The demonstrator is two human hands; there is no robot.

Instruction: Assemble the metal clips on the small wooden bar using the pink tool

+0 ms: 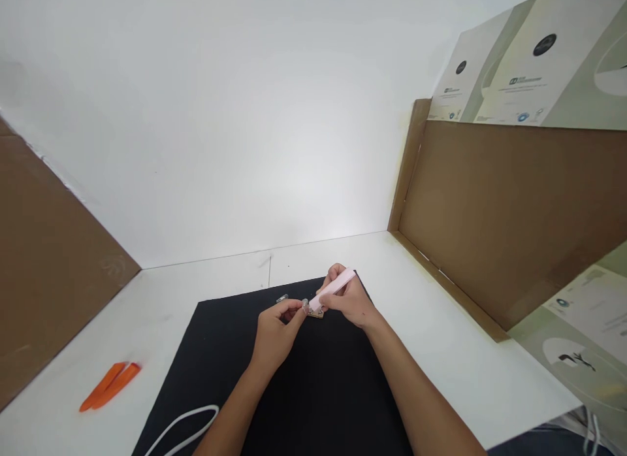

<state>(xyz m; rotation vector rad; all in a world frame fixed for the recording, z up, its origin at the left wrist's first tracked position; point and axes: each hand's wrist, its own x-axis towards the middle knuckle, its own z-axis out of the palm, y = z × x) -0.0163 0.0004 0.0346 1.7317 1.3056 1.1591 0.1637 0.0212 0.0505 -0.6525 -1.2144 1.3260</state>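
Note:
My right hand (343, 298) is closed round a pale pink flat bar (334, 288), slanted down toward the left. Its lower end meets a small shiny, clear-looking piece (305, 306) pinched between the thumb and fingers of my left hand (279, 332); I cannot make out its kind. Just below and behind the fingertips lies a small tan piece with shiny bits on it (317, 313), partly hidden. A small silvery object (282, 298) rests behind my left fingers on the black mat (323, 390).
Two orange strips (110, 385) lie on the white table (161, 319) at the left. A white cable (191, 413) loops over the mat's front left. Brown cardboard panels stand at the left (53, 266) and right (509, 208), with a white wall (264, 129) behind.

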